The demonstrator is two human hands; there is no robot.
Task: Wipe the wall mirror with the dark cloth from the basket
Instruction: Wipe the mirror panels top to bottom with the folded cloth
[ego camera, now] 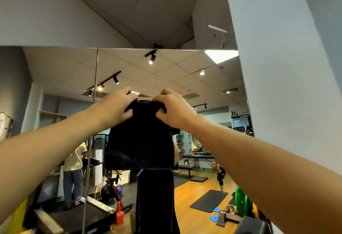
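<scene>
Both forearms reach up from the lower corners to one shared grip: the left hand (115, 107) and right hand (174, 110) have their fingers curled tight over the top edge of the dark cloth (140, 141), bunching it between them. Below the grip the cloth hangs flat in front of the wall mirror (185, 85); whether it touches the glass I cannot tell. Judging by this, wiping is under way or about to begin; next comes pressing the cloth on and sweeping it across.
</scene>
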